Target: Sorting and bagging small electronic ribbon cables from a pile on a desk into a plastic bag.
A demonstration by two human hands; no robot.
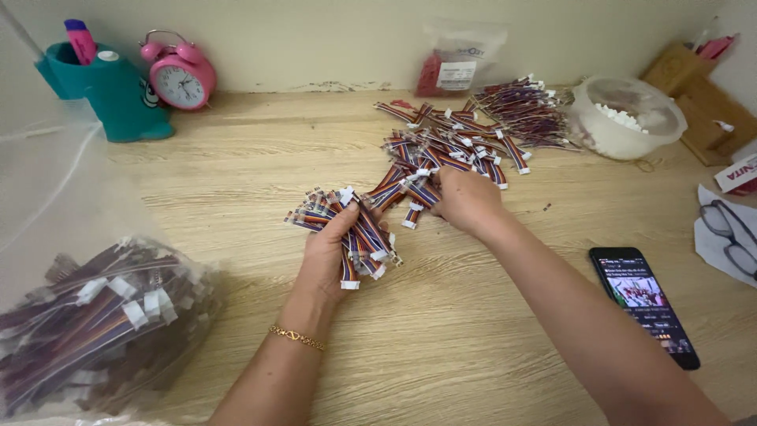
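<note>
My left hand (330,256) grips a bundle of short multicoloured ribbon cables (347,225) with white connectors, fanned out above the wooden desk. A gold bracelet circles that wrist. My right hand (465,197) reaches into a loose pile of the same cables (457,138) at the middle back of the desk, its fingers closed on a few of them at the pile's near edge.
A clear plastic bag of cables (95,323) lies at the front left. A teal pen holder (118,87) and pink alarm clock (181,75) stand at the back left. At the right are a white bowl of connectors (627,118), a phone (643,304) and glasses (729,233).
</note>
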